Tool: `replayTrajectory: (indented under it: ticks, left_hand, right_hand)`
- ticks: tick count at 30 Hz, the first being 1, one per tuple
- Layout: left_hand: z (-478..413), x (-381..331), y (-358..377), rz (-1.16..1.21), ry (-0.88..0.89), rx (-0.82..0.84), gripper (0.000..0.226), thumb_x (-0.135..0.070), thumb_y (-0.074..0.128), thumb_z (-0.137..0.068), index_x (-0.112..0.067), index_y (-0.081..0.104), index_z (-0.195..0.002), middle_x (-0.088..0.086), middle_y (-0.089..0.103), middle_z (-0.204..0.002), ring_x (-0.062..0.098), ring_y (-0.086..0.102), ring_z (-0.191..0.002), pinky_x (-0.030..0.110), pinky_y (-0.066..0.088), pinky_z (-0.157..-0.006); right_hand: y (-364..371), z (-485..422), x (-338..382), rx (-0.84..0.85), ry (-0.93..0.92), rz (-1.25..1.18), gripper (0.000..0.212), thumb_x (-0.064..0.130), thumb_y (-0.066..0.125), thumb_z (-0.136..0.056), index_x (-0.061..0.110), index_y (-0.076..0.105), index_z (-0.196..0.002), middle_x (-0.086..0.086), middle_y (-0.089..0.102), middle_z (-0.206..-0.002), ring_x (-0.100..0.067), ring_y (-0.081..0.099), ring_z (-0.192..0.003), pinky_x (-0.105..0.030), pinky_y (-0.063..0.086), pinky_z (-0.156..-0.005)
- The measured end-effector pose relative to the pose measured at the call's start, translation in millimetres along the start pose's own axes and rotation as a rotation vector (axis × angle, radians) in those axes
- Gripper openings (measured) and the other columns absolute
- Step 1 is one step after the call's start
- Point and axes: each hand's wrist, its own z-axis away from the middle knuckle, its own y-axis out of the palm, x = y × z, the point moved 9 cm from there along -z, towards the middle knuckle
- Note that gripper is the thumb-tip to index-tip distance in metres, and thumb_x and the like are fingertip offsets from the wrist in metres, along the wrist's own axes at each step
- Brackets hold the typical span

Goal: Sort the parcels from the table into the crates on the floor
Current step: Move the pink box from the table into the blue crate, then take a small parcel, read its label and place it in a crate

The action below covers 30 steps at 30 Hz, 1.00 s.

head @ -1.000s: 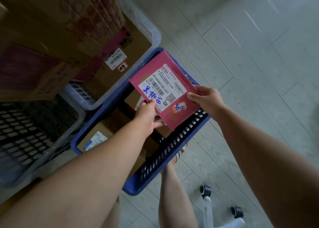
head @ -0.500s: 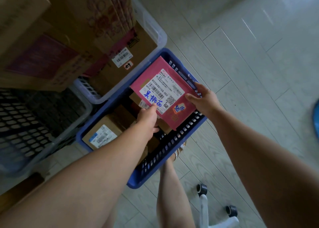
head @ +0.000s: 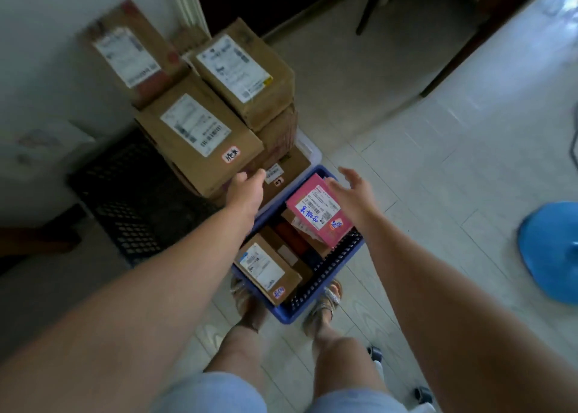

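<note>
right hand (head: 350,194): fingers spread, holding nothing, just over the pink parcel's far edge
left hand (head: 245,190): relaxed, holding nothing, beside the stacked boxes (head: 200,137)
pink parcel (head: 319,214): tilted, label up, in the blue crate's far end
blue crate (head: 331,272): on the floor; brown box (head: 266,269) at its near end
white crate (head: 308,150): behind, piled with the stacked boxes
black crate (head: 134,200): to the left

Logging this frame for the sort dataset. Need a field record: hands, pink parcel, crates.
left hand: open, holds nothing, by the stacked cardboard boxes
right hand: open, fingers spread, at the pink parcel's far edge; contact unclear
pink parcel: in blue crate, label up, tilted on other parcels
blue crate: on floor at the feet, several parcels inside
white crate: behind blue crate, carries the boxes
black crate: left of both, contents unclear
</note>
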Motion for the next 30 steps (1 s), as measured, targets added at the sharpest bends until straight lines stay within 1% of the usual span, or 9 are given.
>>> replayTrajectory:
  ticks: [6,8,11,14,16,19,23,27,30]
  left_hand:
    - [87,-64,-33,0.071,0.194,-0.022,0.054,-0.037,0.047,-0.096,-0.018,0.031,-0.144,0.007,0.040,-0.145,0.027,0.042,-0.129,0.046,0.034,-0.108]
    - [111,-67,-39,0.084,0.242,-0.067,0.053,-0.039,0.048,-0.095,-0.019,0.034,-0.142,0.006,0.043,-0.142,0.026,0.045,-0.127,0.047,0.036,-0.106]
    - [153,-67,-55,0.168,0.319,-0.171,0.052,-0.039,0.051,-0.093,-0.020,0.039,-0.140,0.005,0.048,-0.137,0.024,0.049,-0.122,0.045,0.040,-0.103]
    - [193,-63,-74,0.270,0.351,-0.250,0.048,-0.041,0.053,-0.092,-0.020,0.044,-0.134,0.004,0.052,-0.132,0.023,0.053,-0.116,0.043,0.043,-0.100]
    - [215,-64,-88,0.330,0.369,-0.286,0.042,-0.039,0.053,-0.092,-0.022,0.046,-0.131,0.003,0.056,-0.126,0.020,0.057,-0.107,0.036,0.046,-0.092]
    - [256,-65,-132,0.392,0.410,-0.406,0.048,-0.037,0.050,-0.095,-0.020,0.039,-0.138,-0.005,0.058,-0.110,0.012,0.058,-0.089,0.024,0.044,-0.069]
    - [302,-58,-198,0.389,0.479,-0.537,0.054,-0.040,0.049,-0.094,-0.017,0.036,-0.142,0.005,0.049,-0.134,0.027,0.048,-0.122,0.045,0.040,-0.103]
    - [341,-37,-262,0.496,0.527,-0.635,0.054,-0.037,0.051,-0.095,-0.019,0.034,-0.143,-0.007,0.049,-0.108,0.020,0.054,-0.113,0.039,0.040,-0.101]
    - [368,-17,-304,0.523,0.560,-0.704,0.054,-0.035,0.052,-0.094,-0.019,0.034,-0.143,-0.007,0.052,-0.106,0.015,0.056,-0.105,0.031,0.041,-0.093]
  right_hand:
    - [0,71,87,0.044,-0.218,0.018,0.046,0.037,0.057,-0.092,0.028,0.047,-0.137,0.012,0.051,-0.109,0.001,0.053,-0.068,-0.017,0.039,-0.053]
    - [-1,89,104,0.082,-0.266,-0.017,0.043,0.035,0.057,-0.093,0.027,0.050,-0.135,0.012,0.054,-0.113,0.005,0.053,-0.077,-0.016,0.041,-0.061]
    - [-4,123,132,0.149,-0.387,0.009,0.042,0.033,0.057,-0.093,0.024,0.052,-0.134,0.006,0.058,-0.127,-0.005,0.058,-0.098,-0.021,0.045,-0.077]
    - [-6,162,160,0.211,-0.512,0.046,0.041,0.034,0.056,-0.093,0.027,0.051,-0.133,0.009,0.059,-0.120,0.002,0.058,-0.087,-0.017,0.046,-0.067]
    - [-4,186,179,0.235,-0.571,0.052,0.042,0.035,0.056,-0.093,0.026,0.050,-0.134,0.005,0.060,-0.123,-0.008,0.061,-0.097,-0.027,0.053,-0.075]
    - [15,230,211,0.302,-0.673,0.097,0.045,0.035,0.056,-0.093,0.021,0.049,-0.136,-0.003,0.058,-0.131,-0.020,0.056,-0.115,-0.042,0.047,-0.098]
    - [47,286,244,0.387,-0.797,0.109,0.040,0.034,0.057,-0.093,0.023,0.053,-0.132,0.000,0.055,-0.134,-0.017,0.051,-0.122,-0.036,0.040,-0.104]
    - [86,348,268,0.466,-0.906,0.133,0.043,0.034,0.057,-0.093,0.021,0.053,-0.133,-0.001,0.053,-0.138,-0.017,0.047,-0.127,-0.035,0.036,-0.107]
    - [114,392,280,0.504,-0.973,0.130,0.040,0.030,0.058,-0.093,0.017,0.056,-0.131,-0.003,0.055,-0.135,-0.017,0.049,-0.126,-0.030,0.036,-0.104]
